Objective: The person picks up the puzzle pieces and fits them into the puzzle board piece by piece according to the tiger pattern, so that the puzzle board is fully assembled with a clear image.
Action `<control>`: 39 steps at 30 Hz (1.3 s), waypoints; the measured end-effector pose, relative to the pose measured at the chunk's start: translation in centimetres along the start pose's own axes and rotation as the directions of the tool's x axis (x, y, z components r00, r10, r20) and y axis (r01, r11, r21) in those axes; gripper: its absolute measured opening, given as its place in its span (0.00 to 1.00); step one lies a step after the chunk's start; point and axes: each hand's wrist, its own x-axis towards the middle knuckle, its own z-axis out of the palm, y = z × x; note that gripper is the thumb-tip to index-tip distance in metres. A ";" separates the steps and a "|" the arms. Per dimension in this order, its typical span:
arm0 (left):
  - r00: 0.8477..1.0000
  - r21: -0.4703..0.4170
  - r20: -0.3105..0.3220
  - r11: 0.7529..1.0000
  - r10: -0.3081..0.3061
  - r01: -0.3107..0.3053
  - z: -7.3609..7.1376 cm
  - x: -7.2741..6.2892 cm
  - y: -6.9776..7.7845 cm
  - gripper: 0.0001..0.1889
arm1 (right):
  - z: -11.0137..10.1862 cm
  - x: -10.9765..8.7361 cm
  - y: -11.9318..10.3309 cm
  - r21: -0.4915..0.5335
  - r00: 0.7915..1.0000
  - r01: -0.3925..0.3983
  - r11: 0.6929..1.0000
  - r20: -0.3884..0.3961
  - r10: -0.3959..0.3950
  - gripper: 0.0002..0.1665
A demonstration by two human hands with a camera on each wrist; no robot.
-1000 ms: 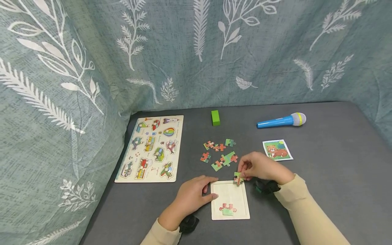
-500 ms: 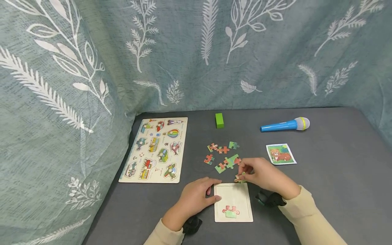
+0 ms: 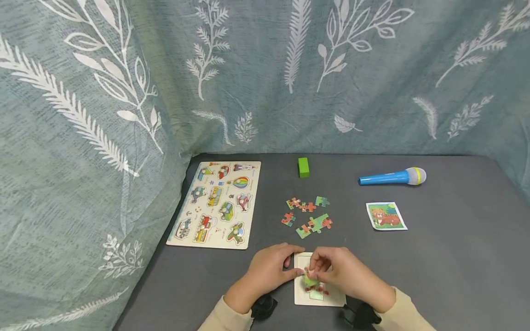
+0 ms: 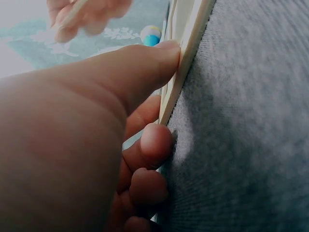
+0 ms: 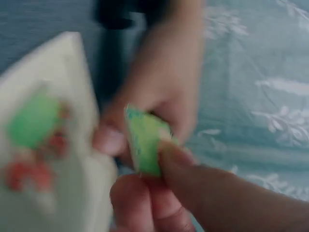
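Note:
A pale wooden puzzle tray (image 3: 301, 298) lies at the near middle of the table. My left hand (image 3: 270, 267) holds it by its left side; in the left wrist view the thumb presses the tray's edge (image 4: 187, 60) and the other fingers curl beside it. Over the tray, my right hand (image 3: 349, 273) pinches a green jigsaw piece (image 5: 146, 141) between thumb and fingers, tilted. Beneath it, a green and red jigsaw piece (image 3: 316, 296) lies inside the tray, blurred in the right wrist view. Whether the two pieces touch, I cannot tell.
Several loose jigsaw pieces (image 3: 319, 222) lie beyond the tray. A vehicle puzzle board (image 3: 254, 184) is at the left, a green block (image 3: 303, 168) at the back. To the right are a toy microphone (image 3: 385, 178) and a bear picture card (image 3: 386, 216). A patterned curtain (image 3: 256, 59) hangs behind.
My right hand has carried its jigsaw piece from the tray's far edge toward me, over the piece in the tray. My left hand keeps its place on the tray. The head view has shifted slightly.

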 end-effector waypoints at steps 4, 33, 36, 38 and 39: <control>1.000 0.011 0.004 1.000 0.001 -0.001 0.1 -0.1 0.0 0.23 | 1.9 -0.8 0.8 -0.098 1.000 -0.010 0.995 -0.031 0.007 0.16; 0.999 0.066 0.022 0.997 0.032 -0.034 -0.2 0.2 -0.3 0.25 | 8.0 -7.2 2.3 -0.845 0.951 0.158 0.510 -0.008 -0.309 0.48; 1.000 0.048 0.015 0.999 0.024 -0.025 0.0 0.2 -0.3 0.25 | 8.1 -7.4 2.6 -0.856 0.947 0.159 0.491 -0.009 -0.322 0.48; 1.000 0.036 0.006 0.999 0.021 -0.021 0.1 0.1 -0.2 0.25 | 8.2 -7.6 2.8 -0.862 0.943 0.144 0.486 -0.029 -0.331 0.48; 1.000 0.032 0.000 0.999 0.022 -0.022 0.2 0.1 -0.2 0.25 | 8.3 -7.6 2.7 -0.866 0.939 0.134 0.482 -0.044 -0.341 0.49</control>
